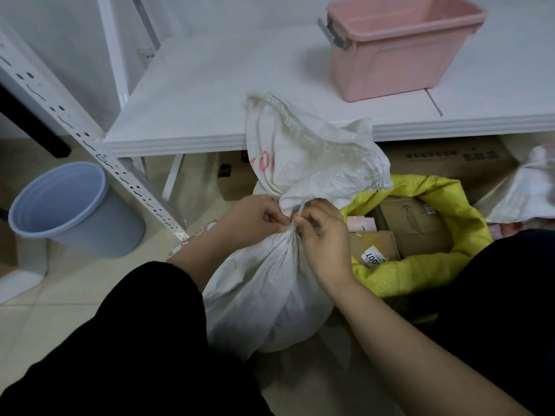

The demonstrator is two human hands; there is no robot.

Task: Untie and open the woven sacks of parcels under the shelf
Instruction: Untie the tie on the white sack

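Observation:
A white woven sack (pixel 270 289) stands on the floor in front of the low white shelf (pixel 210 115), its neck cinched by a white tie (pixel 295 219) and its loose top flopping up over the shelf edge. My left hand (pixel 252 217) pinches the tie from the left. My right hand (pixel 322 235) pinches it from the right, fingers curled on the knot. To the right a yellow woven sack (pixel 426 271) gapes open, showing cardboard parcels (pixel 414 223) inside. Another white sack (pixel 528 187) shows at the far right edge.
A pink plastic bin (pixel 396 52) sits on the shelf top. A pale blue bucket (pixel 72 211) stands on the tiled floor at the left beside the perforated shelf post (pixel 90 145). Cardboard boxes (pixel 450 160) lie under the shelf. My dark-trousered knees flank the sack.

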